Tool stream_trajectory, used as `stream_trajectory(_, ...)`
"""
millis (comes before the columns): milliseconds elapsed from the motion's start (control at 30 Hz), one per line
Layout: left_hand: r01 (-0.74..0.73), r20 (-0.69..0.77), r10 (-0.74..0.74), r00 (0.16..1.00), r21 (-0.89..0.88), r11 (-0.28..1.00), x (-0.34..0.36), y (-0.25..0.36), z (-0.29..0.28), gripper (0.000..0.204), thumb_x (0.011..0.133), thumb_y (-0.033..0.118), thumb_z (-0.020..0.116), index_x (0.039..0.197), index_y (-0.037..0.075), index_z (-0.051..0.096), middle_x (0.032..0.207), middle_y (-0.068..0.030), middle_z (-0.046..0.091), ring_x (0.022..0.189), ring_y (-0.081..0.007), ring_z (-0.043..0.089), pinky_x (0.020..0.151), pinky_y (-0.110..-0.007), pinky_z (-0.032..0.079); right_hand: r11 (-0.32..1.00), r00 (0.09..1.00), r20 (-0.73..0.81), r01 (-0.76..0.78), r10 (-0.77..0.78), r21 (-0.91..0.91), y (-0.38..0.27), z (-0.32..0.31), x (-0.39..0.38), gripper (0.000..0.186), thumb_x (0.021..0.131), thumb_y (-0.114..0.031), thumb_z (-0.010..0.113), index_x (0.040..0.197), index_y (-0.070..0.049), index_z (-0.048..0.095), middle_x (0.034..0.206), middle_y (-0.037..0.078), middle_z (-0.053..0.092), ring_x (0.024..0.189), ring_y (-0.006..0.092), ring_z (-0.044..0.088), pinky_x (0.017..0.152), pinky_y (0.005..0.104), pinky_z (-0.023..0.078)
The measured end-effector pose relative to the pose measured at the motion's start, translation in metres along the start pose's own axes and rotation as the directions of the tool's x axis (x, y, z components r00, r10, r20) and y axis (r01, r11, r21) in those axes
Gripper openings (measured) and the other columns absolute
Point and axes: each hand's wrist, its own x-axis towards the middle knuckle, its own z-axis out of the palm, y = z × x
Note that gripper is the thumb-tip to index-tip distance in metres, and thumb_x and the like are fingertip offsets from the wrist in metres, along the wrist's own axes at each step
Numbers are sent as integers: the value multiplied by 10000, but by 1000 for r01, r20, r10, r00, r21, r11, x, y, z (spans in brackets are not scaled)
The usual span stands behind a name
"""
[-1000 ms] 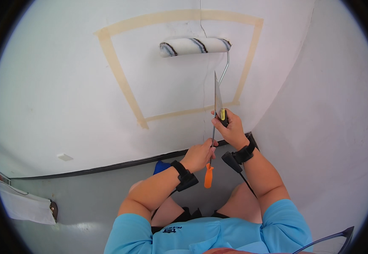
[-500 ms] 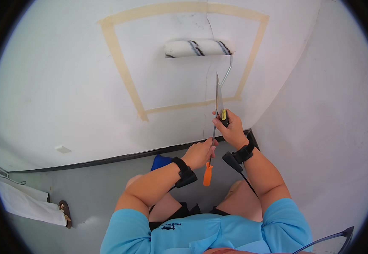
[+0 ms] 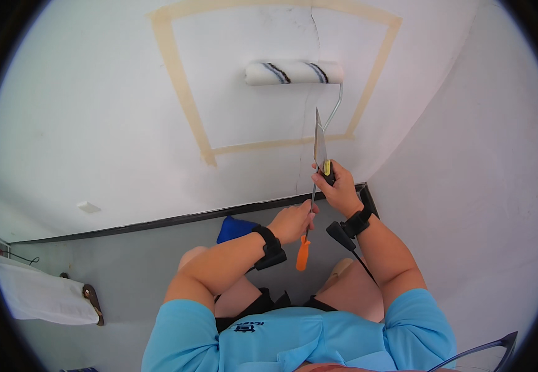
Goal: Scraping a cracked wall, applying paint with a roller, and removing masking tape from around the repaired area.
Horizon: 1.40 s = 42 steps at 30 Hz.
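Note:
A paint roller (image 3: 295,72) with a white, dark-striped sleeve is held out in front of the wall, inside a masking-tape frame; whether it touches the wall I cannot tell. Its thin metal rod runs down behind a putty knife (image 3: 319,141) to an orange handle (image 3: 303,253). My left hand (image 3: 292,223) is closed around the rod just above that handle. My right hand (image 3: 342,191) grips the putty knife by its black and yellow handle, blade pointing up, with its fingers close to the roller's rod. The blade overlaps part of the rod.
Beige masking tape (image 3: 185,93) outlines a wall area crossed by a thin crack (image 3: 316,34). A dark baseboard (image 3: 157,222) edges the grey floor. A blue object (image 3: 236,229) lies by it. Another person's white-trousered leg (image 3: 46,291) is at the left. A side wall rises at the right.
The roller sleeve's stripes have shifted, so it has turned. The tape frame and wall sit slightly differently as my view shifts. Both hands keep their holds.

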Motion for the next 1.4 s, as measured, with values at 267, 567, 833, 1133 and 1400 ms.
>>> stream_trajectory(267,21,37,-22,999,7,1000,4,-11,4,158,883,131,343,976,15,398,720,-101,589,649,-210,587,608,-303,466,996,997,9,-78,78,-35,14,2,0,140,753,-76,593,844,6,525,665,5,494,601,65,434,564,209,389)
stream_trajectory(567,106,117,-97,988,-76,991,7,-13,4,154,878,130,345,966,17,401,730,-103,595,648,-213,587,604,-309,465,994,994,14,-105,106,-26,21,4,0,178,760,-131,591,812,13,501,641,82,526,566,129,457,552,257,396)
stream_trajectory(833,136,153,-115,981,-131,982,12,-19,10,150,877,126,342,946,8,403,742,-110,599,649,-208,590,603,-305,465,991,992,31,-116,118,-74,29,5,-3,188,756,-134,591,816,15,494,657,99,537,576,165,481,565,265,403)
stream_trajectory(1133,181,194,-142,971,-201,963,15,-26,15,149,876,121,340,941,5,406,736,-101,598,632,-186,586,596,-295,463,979,982,22,-184,187,-87,36,8,-6,194,757,-147,595,832,8,506,655,97,531,571,172,466,574,263,400)
stream_trajectory(1400,201,183,-158,970,-245,948,19,-38,25,134,859,106,358,928,7,415,709,-104,583,603,-213,562,575,-320,453,973,977,-1,-211,212,-90,42,11,-9,183,760,-143,588,838,4,512,642,81,520,564,151,448,566,261,395)
